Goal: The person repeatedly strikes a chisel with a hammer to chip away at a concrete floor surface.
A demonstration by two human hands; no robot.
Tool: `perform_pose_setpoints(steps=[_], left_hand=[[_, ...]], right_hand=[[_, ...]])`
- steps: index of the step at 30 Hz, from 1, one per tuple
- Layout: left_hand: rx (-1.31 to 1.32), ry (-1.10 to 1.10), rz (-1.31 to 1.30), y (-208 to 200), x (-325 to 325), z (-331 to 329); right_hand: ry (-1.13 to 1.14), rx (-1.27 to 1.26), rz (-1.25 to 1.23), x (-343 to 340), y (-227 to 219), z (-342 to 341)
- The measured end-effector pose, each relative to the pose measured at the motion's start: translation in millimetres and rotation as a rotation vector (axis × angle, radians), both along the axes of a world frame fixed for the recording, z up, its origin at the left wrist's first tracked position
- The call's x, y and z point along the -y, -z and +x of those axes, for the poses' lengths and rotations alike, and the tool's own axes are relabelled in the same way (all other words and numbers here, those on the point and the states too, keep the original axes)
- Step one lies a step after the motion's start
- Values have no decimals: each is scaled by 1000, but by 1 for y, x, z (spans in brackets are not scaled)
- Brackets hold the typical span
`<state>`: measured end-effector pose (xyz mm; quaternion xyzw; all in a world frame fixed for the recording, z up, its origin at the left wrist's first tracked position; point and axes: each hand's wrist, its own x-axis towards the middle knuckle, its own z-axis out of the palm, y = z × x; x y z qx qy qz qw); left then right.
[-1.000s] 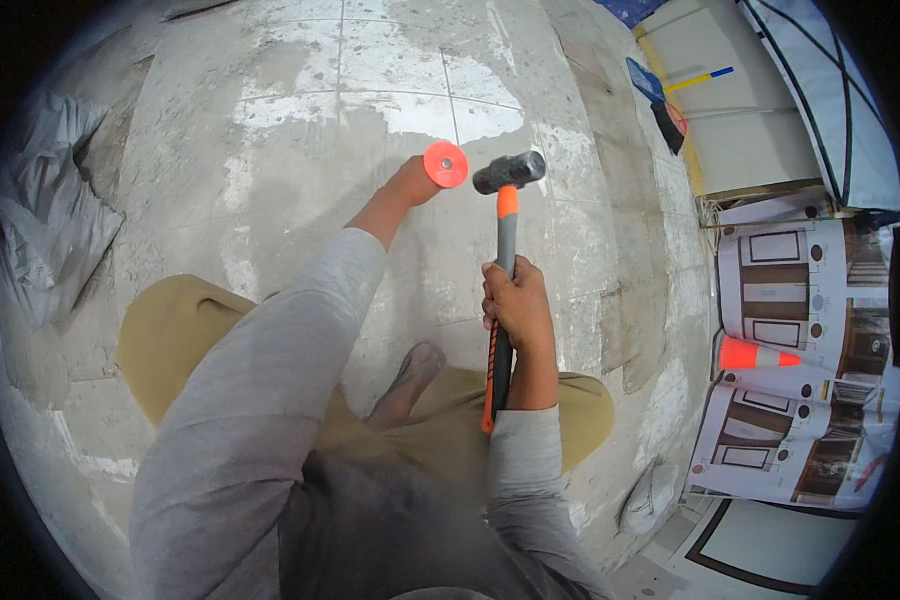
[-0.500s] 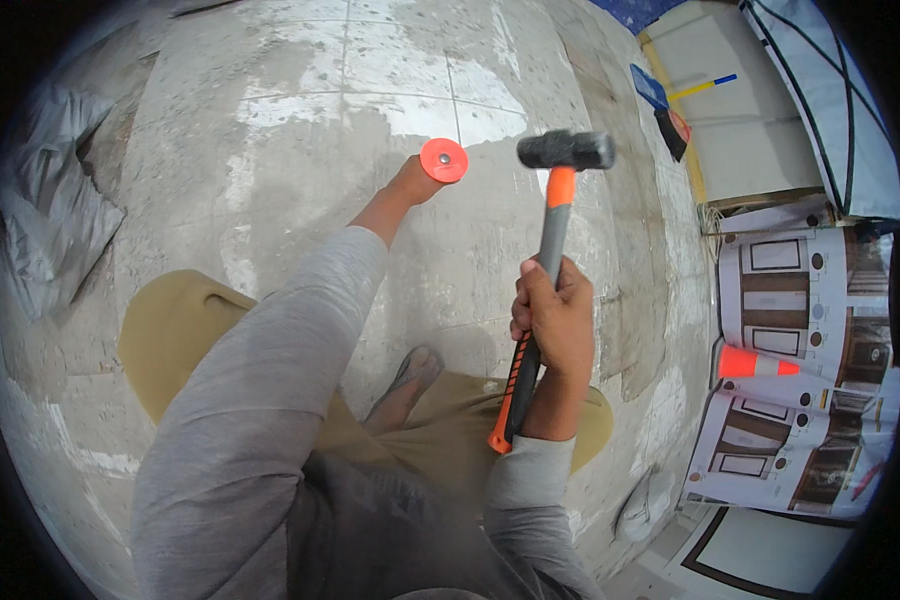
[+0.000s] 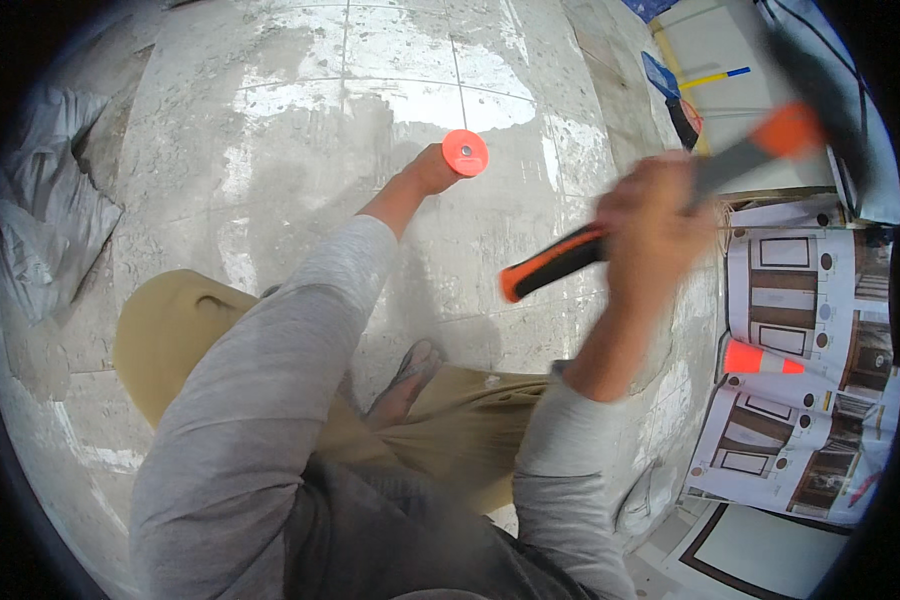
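The right hand (image 3: 660,222), blurred, closes its fingers round the handle of a hammer (image 3: 740,168), whose long axis slants from the butt at lower left to the smeared head at upper right. The orange-disc tool (image 3: 465,155) lies to the left of the right hand and farther forward, well apart from the hammer. The left hand (image 3: 430,172) is nearer, gripping it beneath the disc, fingers largely hidden. Printed sheets (image 3: 782,265) show doors; lettering is too small to read
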<state>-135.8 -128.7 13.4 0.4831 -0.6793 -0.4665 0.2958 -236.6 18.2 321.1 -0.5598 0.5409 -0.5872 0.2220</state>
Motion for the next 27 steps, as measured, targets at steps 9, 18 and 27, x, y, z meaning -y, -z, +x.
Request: perform_pose_setpoints(steps=[9, 18, 27], left_hand=[[-12, -107, -52, -18, -11, 5], [-111, -233, -90, -24, 7, 29], [-98, -196, -105, 12, -4, 13]], right_hand=[[-94, -21, 995, -59, 138, -17], [-77, 79, 926, -66, 115, -17], [-42, 99, 614, -58, 25, -1]])
